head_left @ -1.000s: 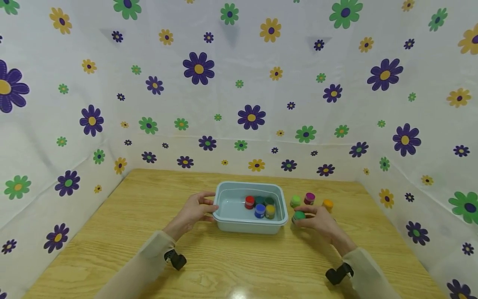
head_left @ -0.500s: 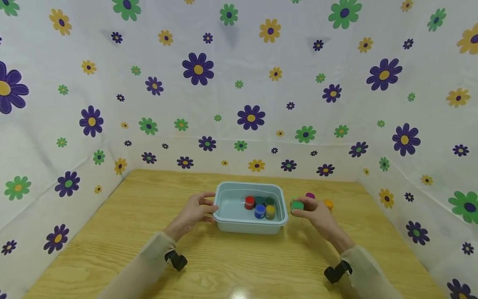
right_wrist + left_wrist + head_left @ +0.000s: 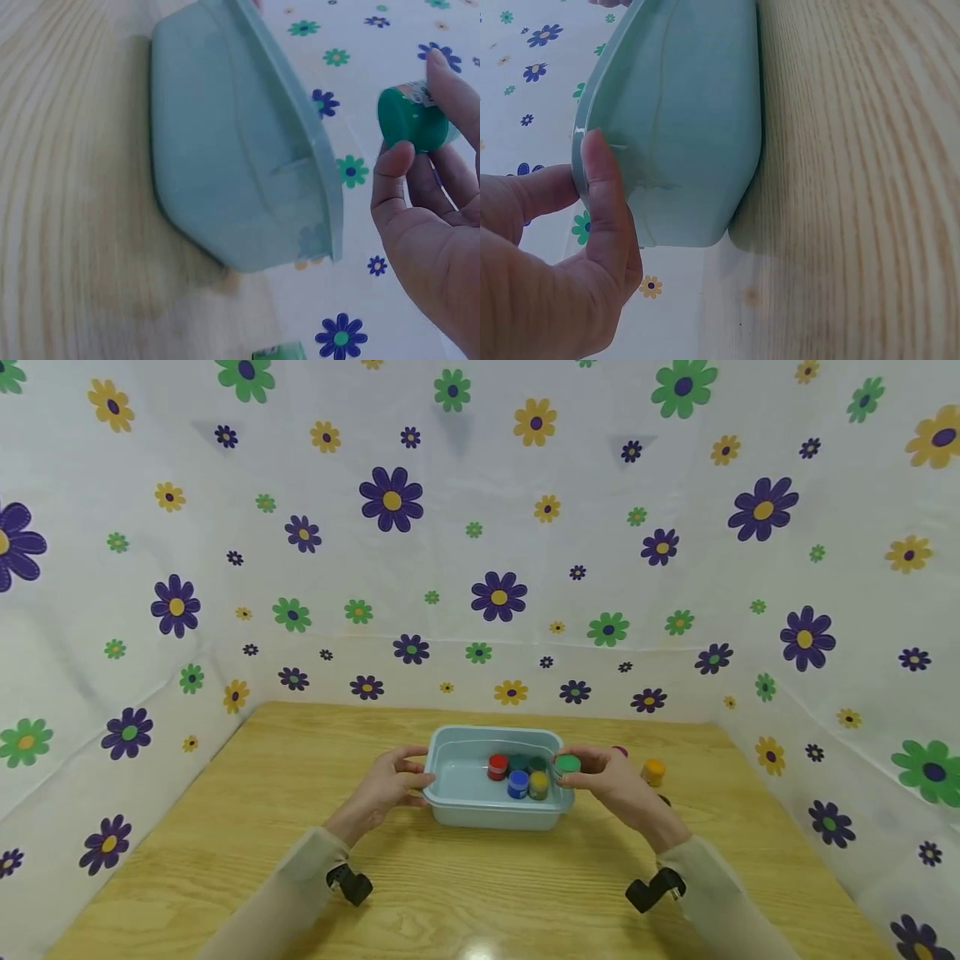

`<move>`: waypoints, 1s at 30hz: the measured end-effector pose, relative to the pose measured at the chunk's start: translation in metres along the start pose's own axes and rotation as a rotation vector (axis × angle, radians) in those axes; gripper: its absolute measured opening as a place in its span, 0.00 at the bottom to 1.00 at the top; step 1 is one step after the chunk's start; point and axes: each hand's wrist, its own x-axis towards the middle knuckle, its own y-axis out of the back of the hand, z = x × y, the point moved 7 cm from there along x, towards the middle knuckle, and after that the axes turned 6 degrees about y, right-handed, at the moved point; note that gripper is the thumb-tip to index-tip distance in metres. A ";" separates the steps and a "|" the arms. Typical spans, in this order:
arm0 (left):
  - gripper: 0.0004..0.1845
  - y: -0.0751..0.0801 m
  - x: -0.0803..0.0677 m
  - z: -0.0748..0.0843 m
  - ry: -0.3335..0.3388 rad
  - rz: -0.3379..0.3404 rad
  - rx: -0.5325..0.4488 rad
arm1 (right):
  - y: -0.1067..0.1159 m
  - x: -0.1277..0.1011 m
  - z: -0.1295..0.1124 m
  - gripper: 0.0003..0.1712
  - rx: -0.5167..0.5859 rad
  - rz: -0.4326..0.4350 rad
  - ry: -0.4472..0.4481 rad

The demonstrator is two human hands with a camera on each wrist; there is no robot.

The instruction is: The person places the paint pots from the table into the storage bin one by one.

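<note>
A light blue plastic tub (image 3: 495, 818) sits on the table. My left hand (image 3: 385, 789) grips its left rim, thumb and fingers on either side of the edge, as the left wrist view shows. My right hand (image 3: 618, 785) pinches a small green paint jar (image 3: 567, 765) at the tub's right rim; in the right wrist view this paint jar (image 3: 414, 116) is held clear of the tub's wall. Inside the tub, toward its right side, stand a red jar (image 3: 497, 767), a blue jar (image 3: 518, 784), a yellow jar (image 3: 538, 785) and two dark green ones.
On the table to the right stand an orange jar (image 3: 654, 772) and a magenta jar (image 3: 619, 750), the latter mostly hidden by my right hand. A green jar (image 3: 279, 351) shows at the right wrist view's bottom edge. Flower-printed white cloth (image 3: 498, 552) surrounds the wooden table.
My right hand has lifted the green paint jar off the table and carried it left to the tub's right rim. My left hand has kept its grip on the tub.
</note>
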 end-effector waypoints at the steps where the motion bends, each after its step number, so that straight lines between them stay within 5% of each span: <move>1: 0.30 0.000 0.000 0.000 -0.001 -0.004 0.000 | -0.003 0.002 -0.001 0.23 0.002 -0.022 0.004; 13: 0.31 0.000 -0.002 0.003 0.000 -0.019 0.016 | -0.032 0.021 -0.003 0.28 -0.081 -0.100 -0.020; 30: 0.32 -0.002 -0.002 0.002 0.010 -0.006 0.023 | -0.051 0.049 0.003 0.28 -0.301 -0.042 -0.076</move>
